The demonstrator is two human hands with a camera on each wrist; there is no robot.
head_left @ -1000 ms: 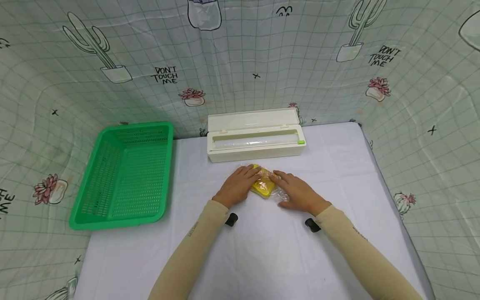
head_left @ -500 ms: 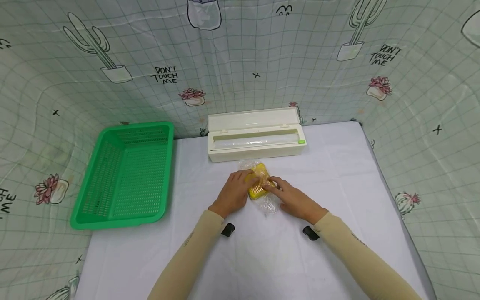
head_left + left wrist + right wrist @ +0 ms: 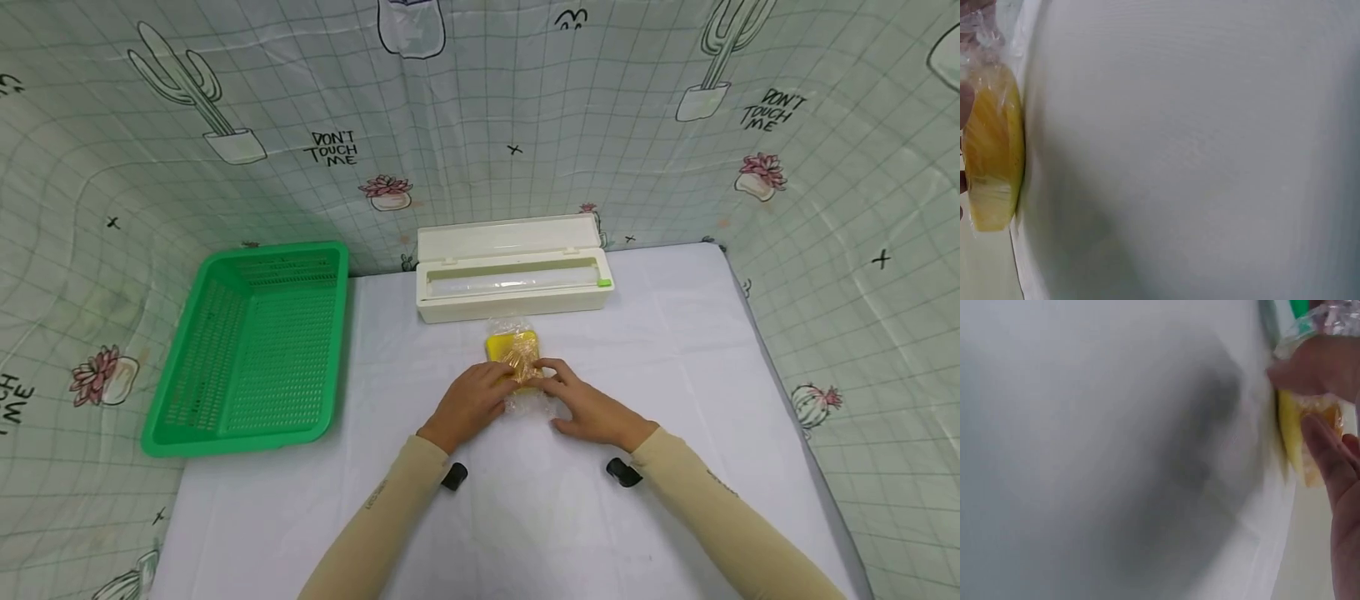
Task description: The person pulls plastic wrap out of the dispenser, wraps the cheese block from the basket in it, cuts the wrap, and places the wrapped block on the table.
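Observation:
A yellow block with rounded corners (image 3: 501, 344), wrapped in clear cling film (image 3: 512, 325), lies on the white tabletop in front of me. My left hand (image 3: 472, 398) reaches its near left edge, fingers resting on the wrapped top. From the other side my right hand (image 3: 594, 408) touches the near right part, thumb held apart. Loose film bunches between the hands. In the left wrist view the wrapped yellow block (image 3: 991, 162) shows its sloping side, with fingertips at the frame edge. The right wrist view has the fingers (image 3: 1329, 447) extended against it.
Behind the hands stands a white cling film dispenser (image 3: 517, 304) with its lid raised, a roll inside and a green slider on its right. A green plastic basket (image 3: 337, 350) stands at the left. Patterned cloth hangs round the table.
The wrapped yellow block has been turned and sits a little differently under the hands. Both hands have slid toward me to its near edge, and film now shows at its far side.

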